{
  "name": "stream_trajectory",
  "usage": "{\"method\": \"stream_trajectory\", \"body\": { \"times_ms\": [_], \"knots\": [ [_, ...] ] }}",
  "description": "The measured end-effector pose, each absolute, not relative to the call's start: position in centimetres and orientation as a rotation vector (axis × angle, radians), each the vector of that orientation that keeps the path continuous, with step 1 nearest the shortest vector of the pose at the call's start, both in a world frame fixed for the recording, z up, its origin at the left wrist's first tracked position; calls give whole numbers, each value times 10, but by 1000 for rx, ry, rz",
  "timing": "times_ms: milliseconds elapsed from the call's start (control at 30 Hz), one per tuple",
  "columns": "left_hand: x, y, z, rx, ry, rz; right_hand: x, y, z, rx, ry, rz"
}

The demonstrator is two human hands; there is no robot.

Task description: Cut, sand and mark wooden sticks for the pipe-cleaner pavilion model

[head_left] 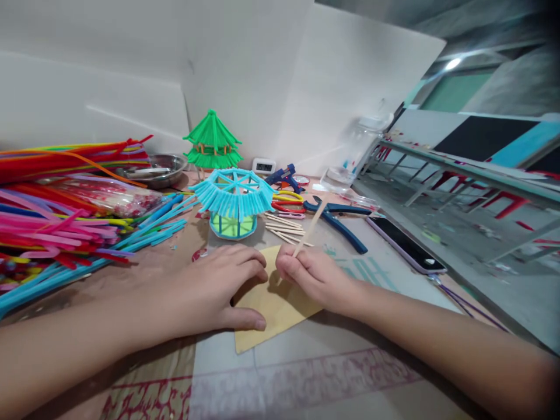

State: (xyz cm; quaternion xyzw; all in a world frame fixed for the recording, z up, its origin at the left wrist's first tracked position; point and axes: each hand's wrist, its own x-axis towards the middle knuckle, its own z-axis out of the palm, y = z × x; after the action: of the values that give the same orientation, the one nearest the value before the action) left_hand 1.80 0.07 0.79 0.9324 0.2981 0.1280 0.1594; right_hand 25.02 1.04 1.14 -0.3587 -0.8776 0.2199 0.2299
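Note:
My left hand [214, 289] lies flat on a tan piece of cardboard [273, 312] on the table, fingers curled over its upper left part. My right hand [312, 277] rests on the same cardboard and pinches a thin wooden stick [310, 228] that slants up and to the right. Just behind the hands stands a small blue straw pavilion model [234, 198] with a green base.
Heaps of coloured pipe cleaners and straws [56, 198] fill the left side. Behind are a green pavilion model [213, 140], a metal bowl [160, 169], a blue glue gun [284, 175], loose sticks [284, 227], blue pliers [339, 224] and a phone [405, 245] near the right edge.

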Motion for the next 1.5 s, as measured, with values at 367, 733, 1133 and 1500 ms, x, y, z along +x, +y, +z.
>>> {"method": "stream_trajectory", "body": {
  "times_ms": [367, 733, 1133, 1500],
  "knots": [
    [17, 2, 2, 2728, 842, 390, 249, 11, 16, -971, -2521, 430],
    [17, 2, 2, 2738, 834, 378, 248, 7, 18, -963, -2589, 386],
    [23, 4, 2, 2593, 878, 594, 242, 15, 8, -858, -1530, 1493],
    [22, 1, 4, 2591, 835, 869, 238, 9, 4, -728, -1488, 1635]
  ]
}}
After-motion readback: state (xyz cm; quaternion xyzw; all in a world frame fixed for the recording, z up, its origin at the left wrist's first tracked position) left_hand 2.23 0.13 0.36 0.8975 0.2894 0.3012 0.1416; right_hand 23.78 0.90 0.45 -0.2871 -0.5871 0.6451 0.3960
